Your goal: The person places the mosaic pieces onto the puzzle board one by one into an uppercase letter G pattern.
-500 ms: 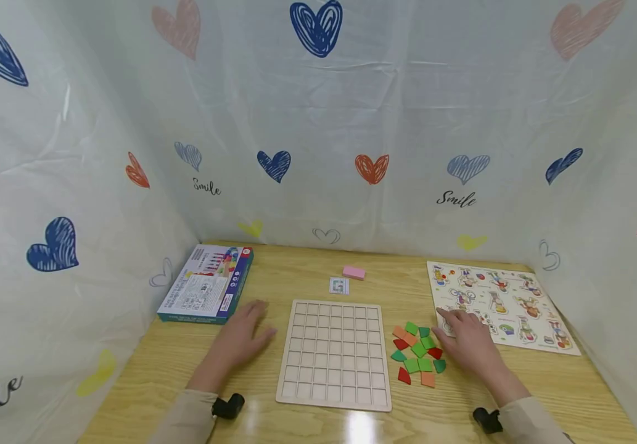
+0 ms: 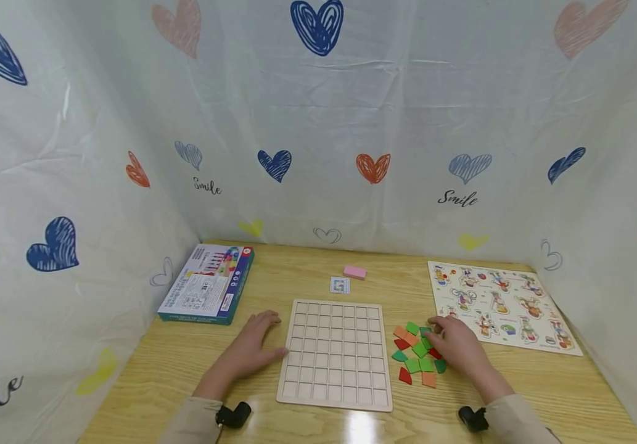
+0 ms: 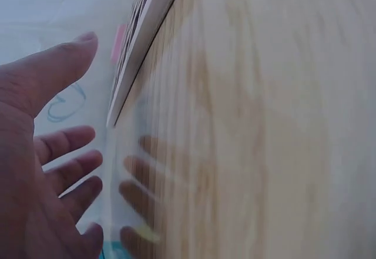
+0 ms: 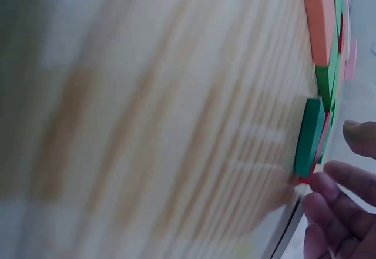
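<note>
The left hand (image 2: 247, 353) is just left of the wooden grid board (image 2: 336, 354), its thumb near the board's left edge. Its spread fingers hold nothing, as the left wrist view also shows. Over the upper right of a cluster of coloured tiles (image 2: 419, 349), the right hand (image 2: 459, 346) has loosely bent fingers, with a gap between thumb and forefinger. The tiles are green, orange and red; some have a curved side. In the right wrist view, the fingers are near a dark green tile (image 4: 309, 138); contact is not clear.
A puzzle sheet (image 2: 504, 305) with printed figures lies at the right. Behind the board are a small patterned card (image 2: 340, 285) and a pink block (image 2: 354, 272). A flat box (image 2: 207, 283) lies at the back left. Heart-printed curtains surround the wooden table (image 2: 290, 271).
The left hand has moved right and toward the person, closer to the board. The right hand has shifted left from the puzzle sheet's edge to above the tiles.
</note>
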Available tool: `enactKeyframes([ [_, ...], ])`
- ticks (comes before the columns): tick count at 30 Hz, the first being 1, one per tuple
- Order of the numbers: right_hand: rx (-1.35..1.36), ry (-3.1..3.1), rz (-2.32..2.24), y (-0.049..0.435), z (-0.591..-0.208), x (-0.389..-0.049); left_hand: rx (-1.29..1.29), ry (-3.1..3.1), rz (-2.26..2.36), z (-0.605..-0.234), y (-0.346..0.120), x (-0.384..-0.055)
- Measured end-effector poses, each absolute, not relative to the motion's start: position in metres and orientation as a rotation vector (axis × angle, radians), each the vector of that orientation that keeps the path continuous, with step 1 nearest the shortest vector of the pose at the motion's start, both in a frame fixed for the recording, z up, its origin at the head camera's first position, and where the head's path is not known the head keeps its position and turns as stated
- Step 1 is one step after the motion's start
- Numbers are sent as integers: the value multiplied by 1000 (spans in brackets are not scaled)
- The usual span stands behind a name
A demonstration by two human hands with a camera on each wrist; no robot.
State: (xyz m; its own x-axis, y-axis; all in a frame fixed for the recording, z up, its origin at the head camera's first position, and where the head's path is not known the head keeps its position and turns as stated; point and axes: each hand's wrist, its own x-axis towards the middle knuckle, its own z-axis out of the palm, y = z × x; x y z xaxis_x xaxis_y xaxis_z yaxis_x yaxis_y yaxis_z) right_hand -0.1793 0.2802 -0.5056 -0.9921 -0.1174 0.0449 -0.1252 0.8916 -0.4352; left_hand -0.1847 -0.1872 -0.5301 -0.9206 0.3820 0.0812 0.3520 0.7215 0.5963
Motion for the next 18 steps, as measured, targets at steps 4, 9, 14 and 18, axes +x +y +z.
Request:
enactKeyframes([
  [4, 159, -3051, 658, 275, -508, -182, 634, 2817, 964, -533, -186, -184],
  [9, 101, -3056, 677, 270, -508, -185, 689, 2784, 924, -535, -184, -185],
  [14, 74, -3061, 716, 268, -507, -186, 699, 2764, 850, -537, -184, -186],
  [18, 56, -3070, 732, 267, -506, -188, 694, 2759, 828, -538, -184, -185],
])
